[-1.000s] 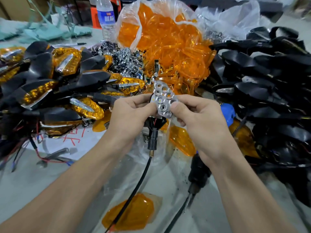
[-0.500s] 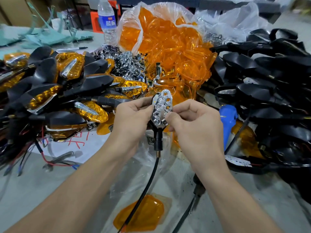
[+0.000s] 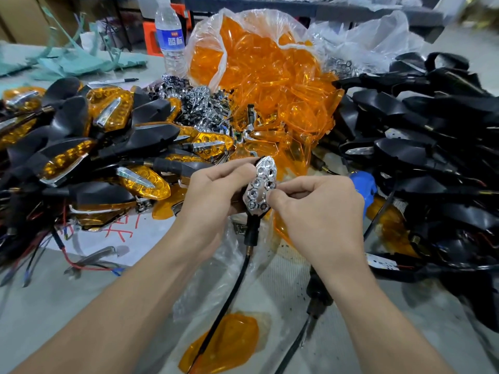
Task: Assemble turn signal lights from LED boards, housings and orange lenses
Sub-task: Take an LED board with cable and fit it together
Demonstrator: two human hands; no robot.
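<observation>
Between both sets of fingertips, head view: chrome reflector [image 3: 261, 184] seated on black housing [image 3: 252, 230], cable hanging below. Left hand [image 3: 216, 193] wrapped round housing; right hand [image 3: 316, 209] pinching reflector's lower edge, pressing home. No lens fitted yet. Beyond fingers: clear bag [image 3: 259, 74] full of orange lenses. Left of fingers: finished lights [image 3: 108, 141] piled. Right: bare housings [image 3: 432, 130], many left.

One clear plastic water bottle [image 3: 169, 41] at eleven o'clock, one black marker pen [image 3: 118, 81], one blue-handled tool [image 3: 363, 184], two hands.
</observation>
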